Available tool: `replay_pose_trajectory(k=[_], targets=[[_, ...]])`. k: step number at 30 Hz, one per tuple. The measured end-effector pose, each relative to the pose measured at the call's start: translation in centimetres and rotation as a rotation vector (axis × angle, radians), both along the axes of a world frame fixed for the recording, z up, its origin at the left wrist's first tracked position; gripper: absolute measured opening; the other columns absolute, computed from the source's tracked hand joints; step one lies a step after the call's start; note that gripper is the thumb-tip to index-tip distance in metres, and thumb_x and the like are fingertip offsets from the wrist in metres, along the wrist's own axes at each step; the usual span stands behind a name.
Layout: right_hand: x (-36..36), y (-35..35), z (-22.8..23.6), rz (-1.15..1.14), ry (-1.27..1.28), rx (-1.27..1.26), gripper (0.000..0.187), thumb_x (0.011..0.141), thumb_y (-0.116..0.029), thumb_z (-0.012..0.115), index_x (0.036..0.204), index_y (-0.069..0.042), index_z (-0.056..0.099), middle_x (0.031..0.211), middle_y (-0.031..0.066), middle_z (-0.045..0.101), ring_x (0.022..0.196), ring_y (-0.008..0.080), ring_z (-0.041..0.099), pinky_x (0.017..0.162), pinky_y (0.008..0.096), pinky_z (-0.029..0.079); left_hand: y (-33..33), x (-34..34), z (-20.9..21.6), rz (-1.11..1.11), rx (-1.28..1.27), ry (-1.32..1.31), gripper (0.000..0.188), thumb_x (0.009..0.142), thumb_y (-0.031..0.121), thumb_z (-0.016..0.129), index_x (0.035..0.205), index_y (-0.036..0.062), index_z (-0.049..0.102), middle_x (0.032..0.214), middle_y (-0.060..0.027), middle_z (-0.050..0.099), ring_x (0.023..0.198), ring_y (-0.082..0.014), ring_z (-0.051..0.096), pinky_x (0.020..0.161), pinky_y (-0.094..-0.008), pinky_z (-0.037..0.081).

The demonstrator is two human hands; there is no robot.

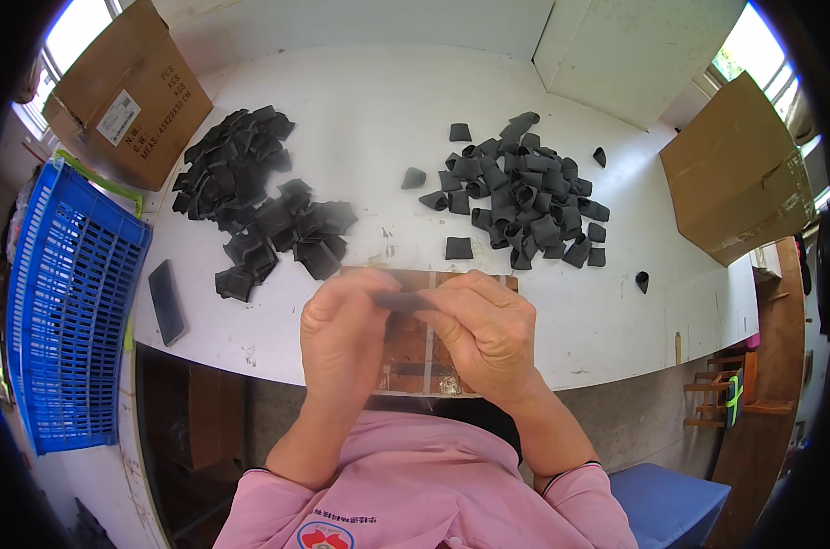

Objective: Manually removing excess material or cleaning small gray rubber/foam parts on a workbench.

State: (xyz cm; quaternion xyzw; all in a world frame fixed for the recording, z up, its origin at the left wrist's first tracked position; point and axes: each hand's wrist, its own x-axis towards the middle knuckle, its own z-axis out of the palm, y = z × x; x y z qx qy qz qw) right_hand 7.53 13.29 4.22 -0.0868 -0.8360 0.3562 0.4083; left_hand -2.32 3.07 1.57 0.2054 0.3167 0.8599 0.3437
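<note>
Between my two hands, just above the table's front edge, is a small black fabric piece (399, 301). My left hand (343, 316) pinches its left end, and my right hand (481, 322) grips the right end with thumb and fingers. Below them lies a brown board (406, 339) with a pale strip down its middle, partly hidden by the hands. Left of centre is a heap of flat black fabric pieces (236, 169). To the right spreads a pile of black pieces curled into short tubes (524, 188), with a few lying loose around it.
The white table (369, 110) carries a dark phone (167, 303) at its left edge. Cardboard boxes stand far left (131, 96) and far right (739, 174). A blue plastic basket (76, 302) is beside the table at left; a blue stool (671, 503) is at lower right.
</note>
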Motion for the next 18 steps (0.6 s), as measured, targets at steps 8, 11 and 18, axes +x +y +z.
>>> replay_pose_trajectory(k=[8, 11, 18], targets=[[0.0, -0.2, -1.0, -0.031, 0.009, 0.103, 0.008, 0.068, -0.003, 0.064, 0.074, -0.003, 0.057, 0.066, 0.0064, 0.053, 0.06, 0.0207, 0.052, 0.047, 0.0295, 0.041, -0.2, 0.2, 0.0, -0.036, -0.05, 0.082, 0.013, 0.083, 0.011, 0.056, 0.089, -0.0004, 0.056, 0.09, -0.0102, 0.054, 0.087, -0.0202, 0.048, 0.082, -0.0315, 0.039], [0.1, -0.3, -1.0, -0.09, 0.013, 0.179, 0.009, 0.068, -0.004, 0.063, 0.073, -0.003, 0.057, 0.065, 0.0057, 0.052, 0.059, 0.0205, 0.051, 0.047, 0.0296, 0.04, -0.1, 0.4, 1.7, 0.042, -0.098, 0.165, 0.016, 0.081, 0.009, 0.058, 0.092, -0.0028, 0.056, 0.091, -0.0114, 0.055, 0.084, -0.018, 0.049, 0.078, -0.0288, 0.04], [1.2, 4.6, 2.1, 0.271, 0.191, -0.947, 0.023, 0.087, -0.021, 0.051, 0.08, 0.0, 0.058, 0.062, 0.0006, 0.053, 0.051, 0.0042, 0.044, 0.045, 0.0192, 0.035, 0.3, -1.6, 0.7, 0.301, -0.264, 0.472, 0.027, 0.075, 0.0, 0.056, 0.103, -0.0004, 0.055, 0.092, -0.0071, 0.057, 0.078, -0.0112, 0.054, 0.071, -0.0238, 0.044]])
